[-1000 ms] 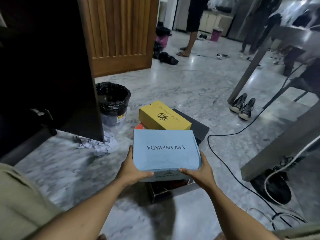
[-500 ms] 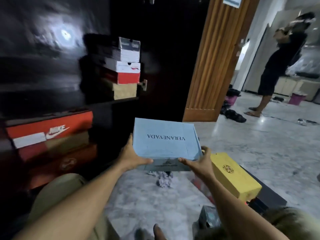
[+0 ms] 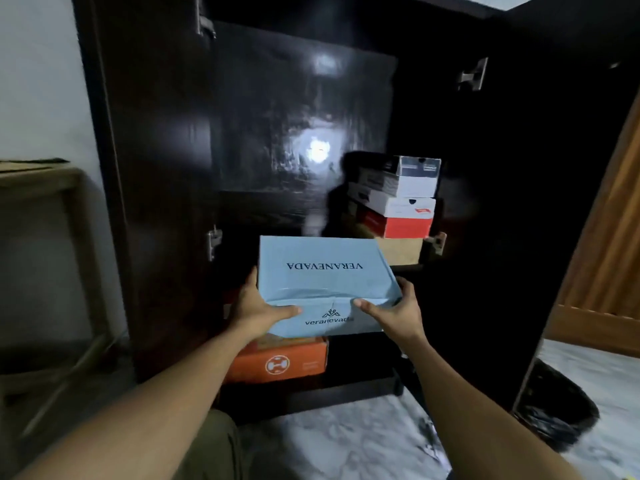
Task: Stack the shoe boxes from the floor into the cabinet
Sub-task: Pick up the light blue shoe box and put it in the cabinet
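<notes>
I hold a light blue shoe box [image 3: 322, 271] marked VERANEVADA level in front of the open dark cabinet [image 3: 263, 140]. My left hand [image 3: 258, 306] grips its near left corner and my right hand [image 3: 394, 311] grips its near right corner. Directly beneath the blue box an orange shoe box [image 3: 284, 362] lies on the cabinet's bottom shelf. At the right inside the cabinet stands a stack of several shoe boxes [image 3: 398, 202], white, red and tan.
The cabinet's right door [image 3: 512, 209] stands open, with a black-lined bin [image 3: 554, 407] beside it on the marble floor [image 3: 346, 445]. A wooden frame [image 3: 45, 188] stands at the left against the wall. A wooden door [image 3: 609, 258] is at the far right.
I lifted the blue box off the floor pile and turned left with it, so it now faces the open cabinet above the orange box. Both hands kept their grip.
</notes>
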